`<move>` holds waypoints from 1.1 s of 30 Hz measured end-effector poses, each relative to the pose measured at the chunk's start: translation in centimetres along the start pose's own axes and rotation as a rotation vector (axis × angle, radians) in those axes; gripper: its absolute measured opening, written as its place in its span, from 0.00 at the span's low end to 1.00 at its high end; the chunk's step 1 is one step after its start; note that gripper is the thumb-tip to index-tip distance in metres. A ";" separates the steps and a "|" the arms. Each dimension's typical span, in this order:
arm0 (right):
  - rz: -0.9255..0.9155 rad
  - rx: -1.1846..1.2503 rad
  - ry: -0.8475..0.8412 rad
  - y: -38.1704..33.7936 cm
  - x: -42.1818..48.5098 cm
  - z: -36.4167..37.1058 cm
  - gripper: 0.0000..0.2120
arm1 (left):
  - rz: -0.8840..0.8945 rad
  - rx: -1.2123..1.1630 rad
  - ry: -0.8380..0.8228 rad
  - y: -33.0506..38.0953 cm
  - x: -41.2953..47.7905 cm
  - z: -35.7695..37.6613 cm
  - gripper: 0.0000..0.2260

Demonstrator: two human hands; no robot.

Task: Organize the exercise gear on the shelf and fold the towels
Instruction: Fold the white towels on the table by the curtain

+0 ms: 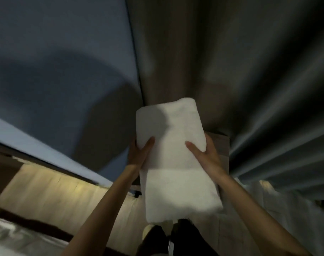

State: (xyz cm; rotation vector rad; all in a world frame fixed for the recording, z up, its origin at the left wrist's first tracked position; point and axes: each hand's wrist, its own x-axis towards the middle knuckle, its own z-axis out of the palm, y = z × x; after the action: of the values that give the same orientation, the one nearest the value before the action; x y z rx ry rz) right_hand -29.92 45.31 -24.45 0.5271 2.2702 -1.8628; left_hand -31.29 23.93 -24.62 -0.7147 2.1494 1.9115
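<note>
Holding folded white towel (176, 163) in front of the grey curtain (231, 71); left hand (139, 154) and right hand (207, 156) each pinch a side edge, thumbs on top. Risk: the unsupported near end may sag and unfold.

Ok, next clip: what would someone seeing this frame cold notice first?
The folded white towel dominates the centre, held up by the left hand and the right hand, each gripping a long edge with its thumb on top. Behind it, grey curtains fill the right side, and a blue wall carrying a large dark shadow fills the left.
</note>
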 end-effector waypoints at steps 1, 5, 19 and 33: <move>-0.004 -0.017 -0.025 -0.3 -0.4 0.0 0.37 | -0.035 0.002 0.021 -0.1 -0.5 -0.5 0.31; -0.055 -0.042 -0.139 -1.0 -0.9 0.0 0.36 | -0.095 -0.047 0.136 -1.2 -2.8 -1.4 0.32; -0.158 -0.317 -0.676 0.3 -4.4 -3.0 0.38 | -0.041 -0.287 0.576 -7.2 -17.1 1.0 0.23; -0.256 -0.391 -1.151 1.1 -13.1 11.9 0.37 | -0.107 -0.327 1.016 -13.8 -28.5 -10.0 0.30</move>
State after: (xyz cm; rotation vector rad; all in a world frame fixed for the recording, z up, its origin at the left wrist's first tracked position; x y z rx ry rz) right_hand -18.57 31.70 -23.53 -0.7431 1.7698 -1.1760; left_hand 1.63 20.05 -22.86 -2.1911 2.1283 2.0976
